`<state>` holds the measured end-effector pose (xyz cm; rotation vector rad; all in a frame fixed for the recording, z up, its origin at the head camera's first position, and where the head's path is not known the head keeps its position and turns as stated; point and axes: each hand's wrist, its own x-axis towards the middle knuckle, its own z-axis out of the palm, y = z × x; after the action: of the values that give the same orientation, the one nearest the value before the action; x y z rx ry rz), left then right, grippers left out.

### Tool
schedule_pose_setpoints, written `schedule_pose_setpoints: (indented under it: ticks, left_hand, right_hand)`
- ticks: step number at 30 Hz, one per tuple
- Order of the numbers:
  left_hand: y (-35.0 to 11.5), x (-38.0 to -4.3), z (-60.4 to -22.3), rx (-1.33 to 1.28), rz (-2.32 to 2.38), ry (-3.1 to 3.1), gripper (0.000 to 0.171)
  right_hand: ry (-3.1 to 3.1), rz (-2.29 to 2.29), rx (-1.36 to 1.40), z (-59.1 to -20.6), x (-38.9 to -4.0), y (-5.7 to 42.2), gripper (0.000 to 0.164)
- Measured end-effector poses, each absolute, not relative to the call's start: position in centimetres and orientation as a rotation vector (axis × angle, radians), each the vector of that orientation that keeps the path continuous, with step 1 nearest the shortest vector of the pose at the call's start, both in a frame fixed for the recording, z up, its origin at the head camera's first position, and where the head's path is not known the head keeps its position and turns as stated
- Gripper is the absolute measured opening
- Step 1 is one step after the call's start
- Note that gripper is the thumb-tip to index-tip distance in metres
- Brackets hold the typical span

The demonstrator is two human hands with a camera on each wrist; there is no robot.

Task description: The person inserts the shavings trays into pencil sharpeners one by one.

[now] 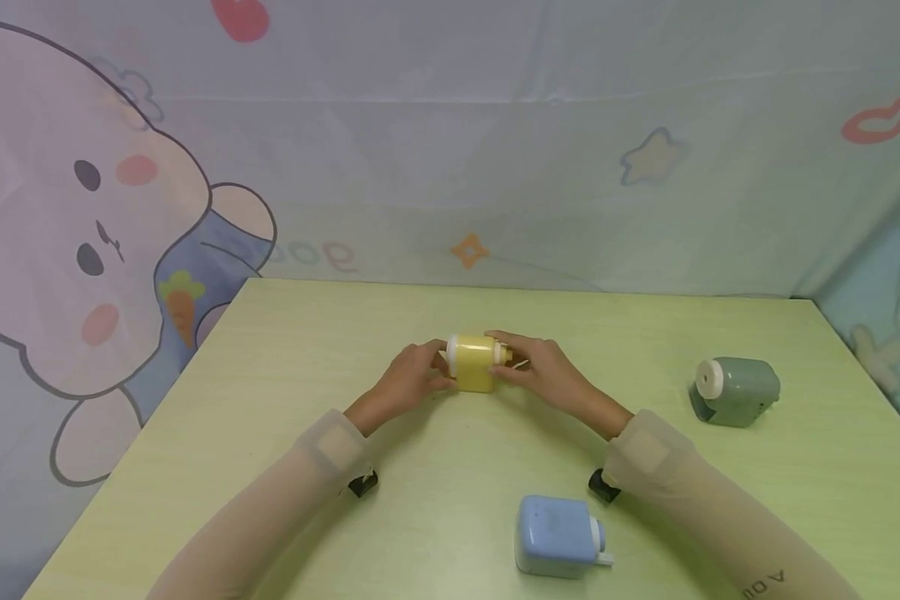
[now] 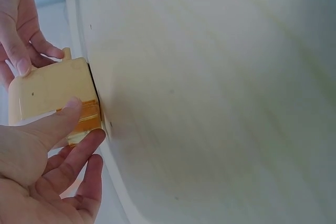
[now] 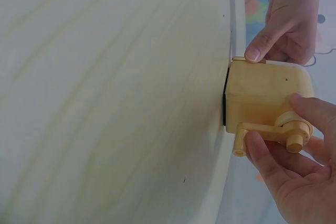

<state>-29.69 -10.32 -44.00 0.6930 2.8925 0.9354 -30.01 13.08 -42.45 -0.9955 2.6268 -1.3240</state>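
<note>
A yellow crank pencil sharpener sits near the table's far edge, between both hands. My left hand holds its white-rimmed end. In the left wrist view, that thumb lies against the see-through orange drawer, with the index finger at the drawer's lower corner. My right hand grips the opposite end, where the crank is. Seen from the right wrist, its thumb rests on the body above the crank hub, and a fingertip touches the crank's knob. Other right fingers are partly hidden behind the crank.
A blue crank sharpener stands at the front, right of centre. Farther right is a grey-green sharpener with a round white front. A printed cloth hangs behind the pale table. Small black devices hang by the sleeves.
</note>
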Motion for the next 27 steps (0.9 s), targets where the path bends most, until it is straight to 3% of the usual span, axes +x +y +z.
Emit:
schedule_pose_setpoints:
  ticks: [27]
  left_hand:
    - [-10.23,-29.61,-44.17,0.660,0.960,2.867,0.051]
  right_hand:
    - [2.603,-1.329,-1.024,-42.58,-29.99,13.10,0.054]
